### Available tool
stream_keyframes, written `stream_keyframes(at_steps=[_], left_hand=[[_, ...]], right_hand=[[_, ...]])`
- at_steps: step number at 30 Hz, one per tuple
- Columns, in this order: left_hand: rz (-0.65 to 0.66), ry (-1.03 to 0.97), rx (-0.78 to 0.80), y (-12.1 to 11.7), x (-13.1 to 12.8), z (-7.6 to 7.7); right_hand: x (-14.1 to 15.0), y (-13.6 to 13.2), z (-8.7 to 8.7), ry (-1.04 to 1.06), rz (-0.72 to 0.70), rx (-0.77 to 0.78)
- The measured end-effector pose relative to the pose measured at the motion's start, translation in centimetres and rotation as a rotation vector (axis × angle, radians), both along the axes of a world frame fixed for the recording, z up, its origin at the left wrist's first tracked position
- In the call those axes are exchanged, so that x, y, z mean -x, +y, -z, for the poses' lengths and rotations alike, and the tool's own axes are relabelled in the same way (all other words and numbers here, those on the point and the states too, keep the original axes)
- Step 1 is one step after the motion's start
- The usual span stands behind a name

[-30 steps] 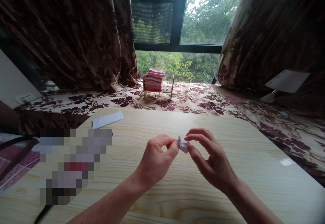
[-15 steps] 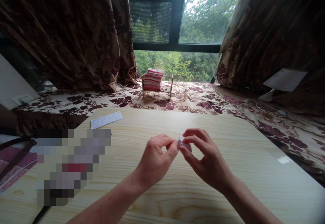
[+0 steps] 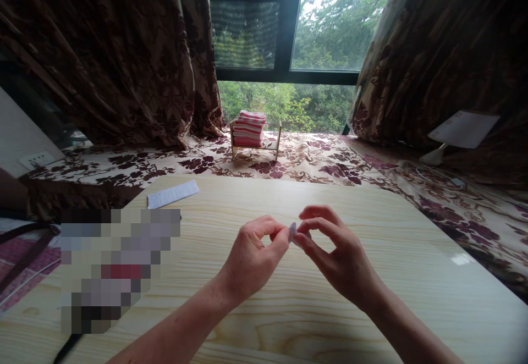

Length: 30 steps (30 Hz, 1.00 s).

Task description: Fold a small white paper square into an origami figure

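A small whitish piece, apparently folded paper, is held over the middle of the table between my two hands. My left hand pinches its left side between thumb and forefinger, the other fingers curled in. From the other side, the thumb and fingertips of my right hand close on its right edge, with one finger raised above. My fingertips cover much of the piece, so its full shape is hidden.
On the pale wooden table, a printed paper strip lies at the back left. A pixelated area covers something with a black strap at the left. Beyond the table, a small rack holds folded pink-striped cloths; a lamp stands right.
My right fingertips have shifted slightly and pinch closer to my left ones. Less of the whitish piece sticks out to the right than before. My left hand has stayed nearly still.
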<state>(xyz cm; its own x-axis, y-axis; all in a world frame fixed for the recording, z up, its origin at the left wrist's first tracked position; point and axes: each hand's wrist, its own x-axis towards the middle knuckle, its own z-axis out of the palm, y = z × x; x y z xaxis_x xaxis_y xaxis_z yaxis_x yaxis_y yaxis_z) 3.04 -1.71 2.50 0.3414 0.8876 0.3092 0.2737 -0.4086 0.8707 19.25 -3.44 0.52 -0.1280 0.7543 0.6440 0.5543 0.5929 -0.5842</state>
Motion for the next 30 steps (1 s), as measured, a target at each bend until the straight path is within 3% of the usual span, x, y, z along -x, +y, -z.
stream_keyframes(at_steps=[6,14,25,30], left_hand=[[-0.025,-0.014,-0.005,0.18,0.03,0.22],[0.049,-0.006,0.046,0.03,0.11,0.0],[-0.047,-0.1,0.18,0.43,-0.05,0.13],[-0.019,-0.128,0.187,0.25,-0.17,0.06]], right_hand=[[-0.13,0.01,0.16,0.02,-0.007,0.047],[0.4,-0.59,-0.55,0.029,-0.016,0.148],[-0.48,0.1,-0.4,0.179,-0.003,0.28],[-0.15,-0.13,-0.26,0.135,-0.011,0.237]])
